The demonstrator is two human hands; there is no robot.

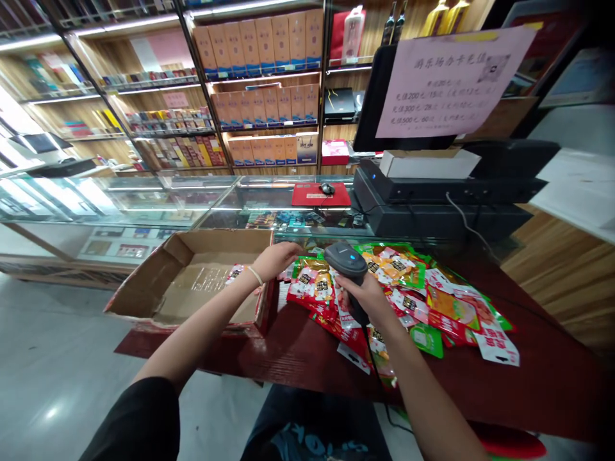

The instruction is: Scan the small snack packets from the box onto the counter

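My right hand [368, 294] is wrapped round the handle of a black barcode scanner [346, 261] with a lit blue light. Its cable runs down past the table edge. Below and around the scanner lies a heap of red, green and white snack packets [401, 269]. My left hand [276, 259] reaches over the right wall of an open cardboard box [144, 282], at the left side of the heap. Its fingers are together and bent downward; what lies under them is hidden. Inside the box, a packet [235, 273] shows beside my left wrist.
The packets lie on a dark red table [298, 358]. Behind it stand a glass counter [168, 198] with a mouse [327, 188] on a red pad, and a monitor [372, 96] with a pink paper sign [446, 83]. Shelves of boxes [264, 45] line the back.
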